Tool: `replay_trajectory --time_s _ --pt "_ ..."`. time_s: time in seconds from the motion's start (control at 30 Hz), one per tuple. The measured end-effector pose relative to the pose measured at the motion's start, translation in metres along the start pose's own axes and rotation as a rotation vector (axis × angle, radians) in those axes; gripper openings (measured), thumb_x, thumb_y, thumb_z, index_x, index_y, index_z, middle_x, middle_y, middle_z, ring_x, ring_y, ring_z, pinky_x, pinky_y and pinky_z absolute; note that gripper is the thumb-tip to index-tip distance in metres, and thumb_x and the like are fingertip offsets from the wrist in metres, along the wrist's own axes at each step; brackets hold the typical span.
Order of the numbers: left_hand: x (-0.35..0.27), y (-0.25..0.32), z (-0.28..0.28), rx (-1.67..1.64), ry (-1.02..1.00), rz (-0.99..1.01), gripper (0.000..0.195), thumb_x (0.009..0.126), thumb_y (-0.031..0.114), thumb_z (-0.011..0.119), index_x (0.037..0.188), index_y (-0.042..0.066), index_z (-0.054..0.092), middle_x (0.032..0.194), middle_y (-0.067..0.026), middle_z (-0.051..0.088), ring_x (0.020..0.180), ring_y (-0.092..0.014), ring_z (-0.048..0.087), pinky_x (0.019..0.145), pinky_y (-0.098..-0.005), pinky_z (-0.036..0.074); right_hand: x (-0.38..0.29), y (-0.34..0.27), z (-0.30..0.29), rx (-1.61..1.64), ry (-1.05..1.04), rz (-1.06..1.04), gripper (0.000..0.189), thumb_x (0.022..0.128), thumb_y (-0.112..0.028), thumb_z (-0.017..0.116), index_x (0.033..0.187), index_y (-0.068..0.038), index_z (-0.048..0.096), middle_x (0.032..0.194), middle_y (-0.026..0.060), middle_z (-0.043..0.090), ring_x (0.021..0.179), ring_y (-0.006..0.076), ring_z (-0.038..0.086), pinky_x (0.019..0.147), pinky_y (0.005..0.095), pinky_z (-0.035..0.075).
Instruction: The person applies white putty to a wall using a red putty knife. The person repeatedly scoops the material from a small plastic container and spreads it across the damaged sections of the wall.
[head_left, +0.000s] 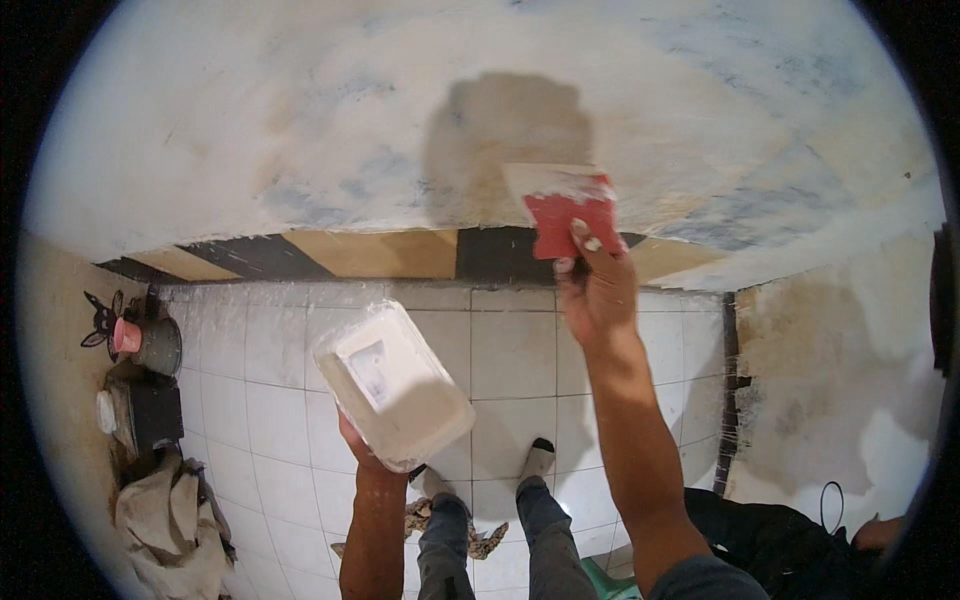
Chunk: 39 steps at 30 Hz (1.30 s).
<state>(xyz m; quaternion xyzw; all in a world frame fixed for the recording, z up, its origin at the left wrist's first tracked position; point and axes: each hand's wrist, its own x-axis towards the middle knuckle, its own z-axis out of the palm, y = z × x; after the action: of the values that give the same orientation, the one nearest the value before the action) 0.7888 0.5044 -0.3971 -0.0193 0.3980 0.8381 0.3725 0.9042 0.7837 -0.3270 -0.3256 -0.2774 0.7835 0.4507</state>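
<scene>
In my right hand (600, 285) is a red putty scraper (562, 221) smeared with white filler, its wide pale edge turned up at the patchy plastered wall (315, 112). Whether that edge touches the wall cannot be told. My left hand (364, 450) supports a clear plastic tub (442, 424) from beneath, over the tiled floor. Off-white paste covers the inside of the tub, and a paler rectangular patch shows at its upper left.
Black and tan skirting tiles (375, 255) run along the wall's foot. At the left stand a grey bucket (159, 346), a black box (157, 412) and a draped cloth (157, 517). A person in dark clothing (772, 532) is at the lower right.
</scene>
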Motion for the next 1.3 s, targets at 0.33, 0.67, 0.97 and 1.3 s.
replay_trajectory --time_s 0.33,0.67,0.97,1.3 --pt "-0.016 0.016 0.036 -0.098 -0.042 -0.084 0.082 0.089 0.064 0.041 0.149 0.011 0.030 0.139 -0.0217 0.048 0.118 -0.040 0.056 0.095 -0.0559 0.050 0.038 -0.106 -0.013 -1.497 0.301 -1.310 0.011 0.080 0.001 0.064 0.089 -0.003 0.059 0.088 0.0135 0.063 0.081 0.0313 0.063 0.070 0.0399 0.050" --pt "-0.030 0.018 0.051 -0.127 -0.004 -0.119 0.083 0.089 0.064 0.042 0.150 0.009 0.027 0.140 -0.0272 0.044 0.118 -0.044 0.054 0.094 -0.0573 0.049 0.005 -0.048 -0.051 -1.603 -0.129 -0.878 0.014 0.086 -0.006 0.060 0.099 -0.004 0.060 0.091 0.0141 0.064 0.083 0.0347 0.063 0.073 0.0427 0.050" --pt "-0.031 0.028 0.058 -0.093 -0.039 -0.104 0.085 0.089 0.065 0.043 0.149 0.007 0.028 0.139 -0.0270 0.046 0.117 -0.042 0.056 0.094 -0.0560 0.050 0.015 -0.176 0.036 -0.843 0.351 -0.975 0.009 0.078 -0.002 0.064 0.083 -0.005 0.057 0.073 0.0021 0.055 0.064 0.0111 0.049 0.059 0.0271 0.043" --pt "-0.026 0.020 0.052 -0.048 -0.041 0.003 0.086 0.089 0.067 0.040 0.151 0.009 0.026 0.141 -0.0281 0.044 0.120 -0.042 0.054 0.097 -0.0558 0.049 -0.010 -0.044 0.129 -1.166 -0.350 -0.973 0.015 0.081 -0.009 0.068 0.088 -0.004 0.055 0.077 0.0166 0.060 0.073 0.0356 0.064 0.066 0.0430 0.049"
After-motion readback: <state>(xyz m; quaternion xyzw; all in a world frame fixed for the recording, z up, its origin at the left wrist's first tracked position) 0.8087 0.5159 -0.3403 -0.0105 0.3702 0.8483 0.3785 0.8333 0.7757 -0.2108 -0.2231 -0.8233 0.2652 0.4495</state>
